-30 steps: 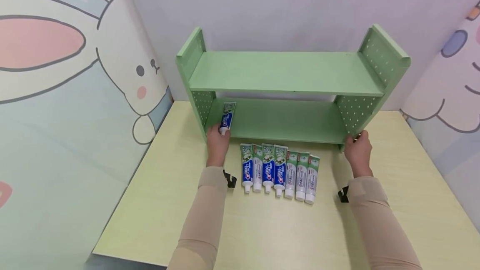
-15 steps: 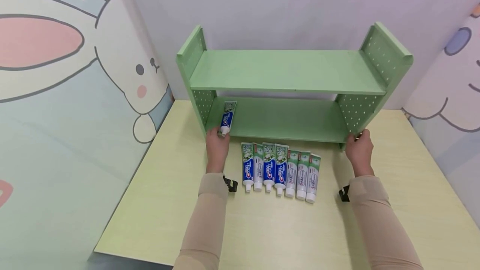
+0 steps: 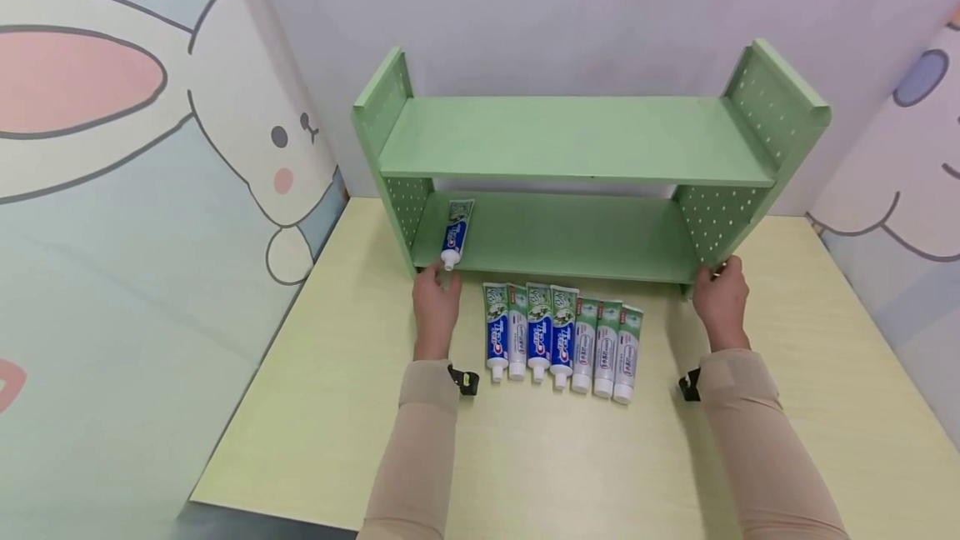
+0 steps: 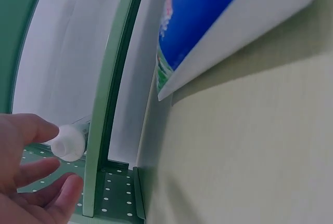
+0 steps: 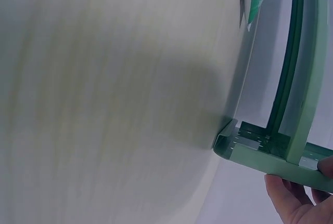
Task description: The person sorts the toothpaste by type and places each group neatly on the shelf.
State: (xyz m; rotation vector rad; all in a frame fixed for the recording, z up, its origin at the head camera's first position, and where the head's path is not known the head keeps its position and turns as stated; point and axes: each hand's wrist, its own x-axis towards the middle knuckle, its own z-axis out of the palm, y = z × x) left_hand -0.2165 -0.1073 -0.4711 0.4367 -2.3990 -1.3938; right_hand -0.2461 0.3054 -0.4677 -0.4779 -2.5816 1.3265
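Note:
A blue, white and green toothpaste tube (image 3: 456, 233) lies on the lower board of a green two-tier shelf (image 3: 570, 236), at its left end, its white cap pointing forward. My left hand (image 3: 437, 307) is just in front of that cap; in the left wrist view its thumb and fingers (image 4: 39, 169) are spread apart, with a gap between them and the cap (image 4: 70, 143). At the shelf's lower right front, my right hand (image 3: 722, 302) grips the edge of the side panel (image 5: 265, 164), thumb and fingers on opposite faces.
In front of the shelf, several toothpaste tubes (image 3: 561, 340) lie side by side on the pale wooden table (image 3: 322, 407), some blue and some silver-white with green ends. Walls with cartoon rabbits (image 3: 247, 132) stand at left and right, and a plain wall (image 3: 555, 15) is behind.
My left hand has let go of the toothpaste tube and drawn back slightly toward me, leaving the tube on the lower board. My right hand keeps its grip on the shelf's side.

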